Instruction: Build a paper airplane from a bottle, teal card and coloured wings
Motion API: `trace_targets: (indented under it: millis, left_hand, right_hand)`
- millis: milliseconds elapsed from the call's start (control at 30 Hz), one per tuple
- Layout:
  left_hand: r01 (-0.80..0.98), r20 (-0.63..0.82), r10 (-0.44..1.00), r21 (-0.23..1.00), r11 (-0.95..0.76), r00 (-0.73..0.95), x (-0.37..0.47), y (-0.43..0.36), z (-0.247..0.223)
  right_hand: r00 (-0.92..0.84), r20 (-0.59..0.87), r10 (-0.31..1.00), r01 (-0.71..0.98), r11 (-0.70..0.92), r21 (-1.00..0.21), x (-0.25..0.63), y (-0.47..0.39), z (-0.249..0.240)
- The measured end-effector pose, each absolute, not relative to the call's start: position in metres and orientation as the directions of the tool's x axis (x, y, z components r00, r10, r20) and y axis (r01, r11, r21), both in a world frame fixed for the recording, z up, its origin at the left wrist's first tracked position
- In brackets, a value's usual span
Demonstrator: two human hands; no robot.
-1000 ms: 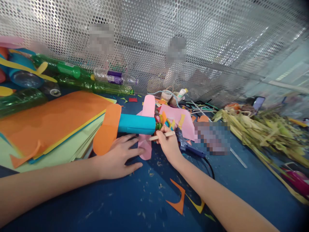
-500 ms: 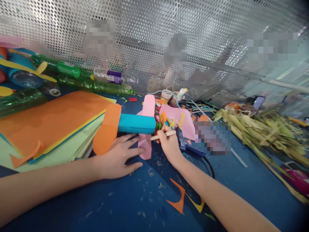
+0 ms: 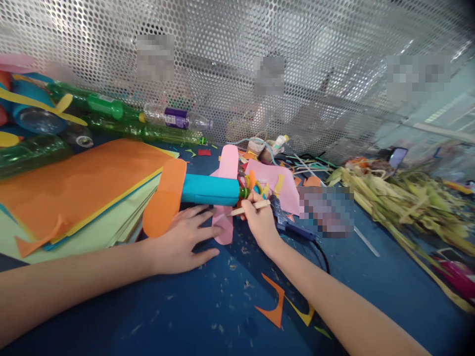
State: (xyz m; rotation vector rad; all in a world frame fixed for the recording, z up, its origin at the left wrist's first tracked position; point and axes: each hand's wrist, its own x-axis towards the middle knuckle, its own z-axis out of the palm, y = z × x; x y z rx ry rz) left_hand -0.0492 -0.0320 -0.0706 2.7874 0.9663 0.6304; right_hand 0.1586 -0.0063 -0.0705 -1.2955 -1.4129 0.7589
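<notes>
My right hand [image 3: 259, 217] grips a pale wooden pencil [image 3: 248, 207] in a writing hold. The pencil's tip is over the lower pink paper strip [image 3: 224, 236], which sticks out from under a bottle wrapped in blue paper [image 3: 211, 189]. My left hand [image 3: 185, 240] lies flat with fingers spread, its fingertips on the pink strip and beside the blue wrap. A large orange paper piece [image 3: 163, 212] is at the bottle's left end, and another pink strip [image 3: 228, 160] rises behind it. The green bottle neck [image 3: 244, 193] shows at the right end.
Coloured paper sheets [image 3: 92, 183] are stacked at left. Green plastic bottles [image 3: 141, 131] lie along the perforated metal panel [image 3: 215, 39]. Right of my right hand is a blue glue gun [image 3: 293, 228] with a black cord. Dry husks [image 3: 404, 207] spread at right; orange scraps [image 3: 275, 301] lie in front.
</notes>
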Motion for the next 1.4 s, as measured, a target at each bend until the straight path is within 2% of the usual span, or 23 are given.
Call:
trace_targets:
  millis: [1000,1267,1400]
  left_hand:
    - [0.561,0.353,0.617,0.257,-0.787,0.703,-0.048,-0.033,-0.07]
    - [0.564,0.334,0.631,0.284,-0.776,0.7,-0.049,-0.034,-0.067]
    - [0.595,0.331,0.657,0.278,-0.754,0.677,-0.051,-0.035,-0.067]
  right_hand:
    - [0.109,0.268,0.957,0.335,0.219,-0.917,0.159,-0.005,-0.071]
    - [0.136,0.321,0.937,0.132,0.304,-0.943,0.156,-0.014,-0.068]
    - [0.168,0.371,0.913,0.124,0.354,-0.927,0.156,-0.019,-0.064]
